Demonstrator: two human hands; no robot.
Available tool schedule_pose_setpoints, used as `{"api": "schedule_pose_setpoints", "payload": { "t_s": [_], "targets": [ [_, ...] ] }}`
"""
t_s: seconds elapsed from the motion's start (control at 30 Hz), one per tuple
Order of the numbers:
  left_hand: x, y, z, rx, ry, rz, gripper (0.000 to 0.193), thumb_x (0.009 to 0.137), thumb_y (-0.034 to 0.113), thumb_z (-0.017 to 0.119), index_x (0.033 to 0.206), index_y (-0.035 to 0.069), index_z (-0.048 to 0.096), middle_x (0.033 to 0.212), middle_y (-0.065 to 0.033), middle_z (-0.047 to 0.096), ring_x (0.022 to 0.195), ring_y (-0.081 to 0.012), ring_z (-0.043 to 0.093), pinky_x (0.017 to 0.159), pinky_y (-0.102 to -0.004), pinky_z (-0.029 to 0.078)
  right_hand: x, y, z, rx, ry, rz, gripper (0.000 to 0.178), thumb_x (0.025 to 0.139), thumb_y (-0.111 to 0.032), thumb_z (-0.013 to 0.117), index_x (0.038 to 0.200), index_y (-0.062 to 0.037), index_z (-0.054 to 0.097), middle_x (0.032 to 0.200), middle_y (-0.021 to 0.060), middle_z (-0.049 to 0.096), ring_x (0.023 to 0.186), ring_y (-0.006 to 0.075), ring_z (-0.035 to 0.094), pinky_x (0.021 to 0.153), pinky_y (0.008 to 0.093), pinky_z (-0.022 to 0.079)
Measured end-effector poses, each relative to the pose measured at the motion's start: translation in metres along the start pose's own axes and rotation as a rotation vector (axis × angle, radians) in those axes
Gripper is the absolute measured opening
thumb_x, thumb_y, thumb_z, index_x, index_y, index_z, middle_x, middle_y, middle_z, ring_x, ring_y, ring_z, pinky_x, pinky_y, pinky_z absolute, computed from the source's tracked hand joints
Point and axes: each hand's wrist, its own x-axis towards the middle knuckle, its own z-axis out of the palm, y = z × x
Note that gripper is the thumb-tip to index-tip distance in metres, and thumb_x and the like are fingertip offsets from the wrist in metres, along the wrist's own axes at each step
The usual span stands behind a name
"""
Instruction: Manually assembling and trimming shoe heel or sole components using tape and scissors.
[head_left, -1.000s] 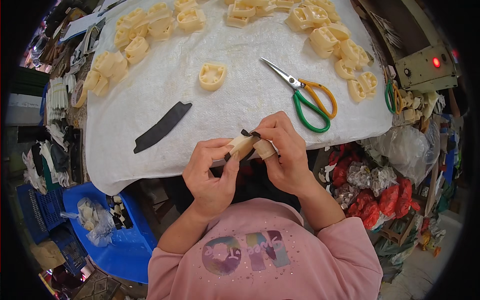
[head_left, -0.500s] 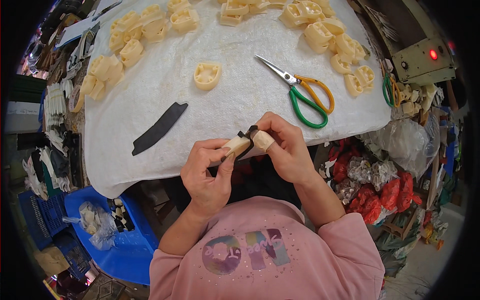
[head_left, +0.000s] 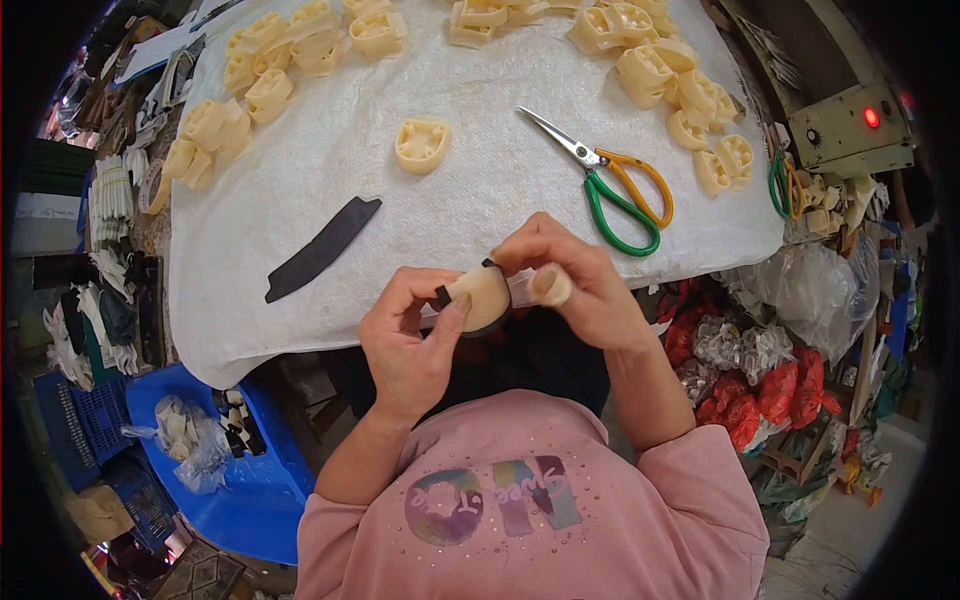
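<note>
My left hand grips a cream plastic block, which looks like a shoe heel, between thumb and fingers over the table's near edge. A narrow black strip runs around its curved side, one end sticking out near my left fingers. My right hand has curled fingers at the strip's other end, on the block's upper right. Its thumb, covered with a beige wrap, stands away from the block. Farther left lies a flat black piece. A single cream block sits farther out.
Green and orange-handled scissors lie right of centre on the white table cover. Cream blocks line the far side. A blue tub stands below left; red bags lie low right. A machine box has a red light.
The block has turned so its broad cream face shows more. My right thumb has come away from it, while my right fingers stay at the strip's end.
</note>
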Motion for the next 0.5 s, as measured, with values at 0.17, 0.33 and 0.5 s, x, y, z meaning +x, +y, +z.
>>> {"api": "schedule_pose_setpoints", "payload": {
  "t_s": [0.17,0.33,0.5],
  "targets": [
    [0.0,0.001,0.004,-0.222,-0.001,-0.152,0.011,0.082,0.002,0.066,0.089,-0.001,0.058,0.089,-0.0077,0.061,0.078,-0.0092,0.054,0.071,-0.0227,0.043,0.001,0.01,0.005,-0.098,-0.005,-0.052,0.02,0.083,-0.014,0.061,0.1,-0.0036,0.059,0.081,0.0077,0.051,0.079,0.0221,0.05,0.072,0.0309,0.041],
    [0.0,-0.001,0.006,-0.247,-0.029,-0.121,0.011,0.082,0.004,0.066,0.088,-0.001,0.059,0.088,-0.0072,0.061,0.077,-0.0088,0.053,0.071,-0.0224,0.042,0.004,0.005,0.015,-0.264,0.085,-0.188,0.011,0.078,-0.004,0.058,0.088,-0.0018,0.054,0.078,0.0096,0.048,0.076,0.0257,0.047,0.068,0.0329,0.039],
    [-0.001,0.0,0.005,-0.22,-0.042,-0.167,0.012,0.082,0.004,0.067,0.088,-0.001,0.059,0.089,-0.0075,0.061,0.077,-0.0087,0.053,0.072,-0.0225,0.042,0.006,0.004,0.008,-0.061,0.044,0.018,0.01,0.075,-0.002,0.055,0.086,-0.0031,0.053,0.077,0.0098,0.046,0.074,0.0265,0.045,0.068,0.0341,0.036]
  ]
}}
